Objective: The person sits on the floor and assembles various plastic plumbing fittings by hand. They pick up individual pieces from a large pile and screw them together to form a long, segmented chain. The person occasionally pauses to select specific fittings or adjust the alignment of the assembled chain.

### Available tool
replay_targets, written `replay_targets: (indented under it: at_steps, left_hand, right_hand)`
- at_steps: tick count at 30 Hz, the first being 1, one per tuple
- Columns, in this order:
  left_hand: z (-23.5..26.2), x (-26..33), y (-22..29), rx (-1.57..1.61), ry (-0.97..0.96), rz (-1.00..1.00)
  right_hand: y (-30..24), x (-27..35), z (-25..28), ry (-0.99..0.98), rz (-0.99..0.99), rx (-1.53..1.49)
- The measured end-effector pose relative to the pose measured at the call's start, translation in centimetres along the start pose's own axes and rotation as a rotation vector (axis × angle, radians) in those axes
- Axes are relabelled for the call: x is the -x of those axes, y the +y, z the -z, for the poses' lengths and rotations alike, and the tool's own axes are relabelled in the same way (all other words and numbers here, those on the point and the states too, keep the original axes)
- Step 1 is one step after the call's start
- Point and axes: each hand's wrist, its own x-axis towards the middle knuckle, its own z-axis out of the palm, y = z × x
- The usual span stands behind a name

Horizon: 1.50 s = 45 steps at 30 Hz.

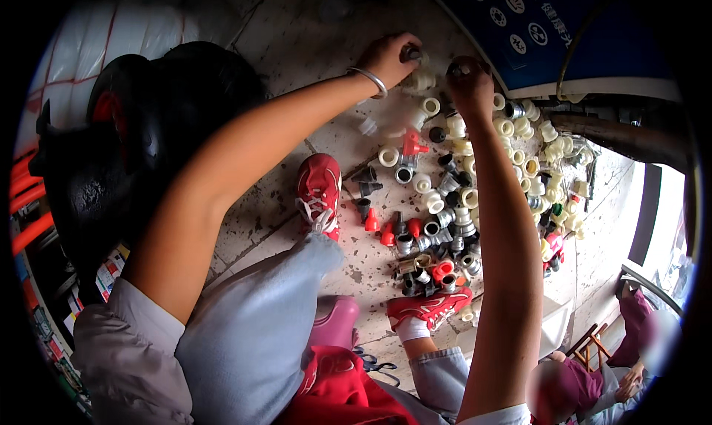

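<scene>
My left hand (391,60) is clasping a small dark piece (411,53), its rounded end showing between my curled fingers. A smooth silvery bangle (371,82) is circling that wrist. My right hand (472,90) is bending its fingers in shadow close by; I cannot tell whether it is grasping anything. Both hands are hovering at the far edge of a heap of fittings (510,154), and something pale is blurring just below the left one.

The fittings are lying loose on the floor (267,251), whose pale, hard face is showing dark flecks and straight seams. Many are showing hollow, ring-shaped mouths in cream plastic; others are gleaming grey like metal, or standing out in matte black and glossy red. Near my left shoe (319,191), tapered red and black ones are clustering. My right shoe (430,308), red with white trim, is resting just beside the heap's near end. On my left, bulky black rounded shapes (170,113) are sitting.
</scene>
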Motion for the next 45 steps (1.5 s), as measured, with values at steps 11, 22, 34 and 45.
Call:
replay_targets:
  at_steps: [11,22,34,45]
  left_hand:
    - [-4.5,-5.0,-0.6,-0.186,-0.05,0.014]
    - [-6.3,-2.8,-2.0,-0.021,-0.274,0.108]
    - [-3.0,0.8,-4.2,0.456,-0.171,0.348]
    - [4.1,8.4,-6.7,-0.141,-0.247,-0.027]
  right_hand:
    - [3.1,-2.8,-2.8,-0.287,0.02,0.123]
    - [1.8,-0.2,2.0,-0.446,-0.274,0.398]
    - [3.0,-3.2,-3.4,-0.282,-0.186,0.278]
    - [-3.9,3.9,-1.1,-0.155,-0.209,0.096]
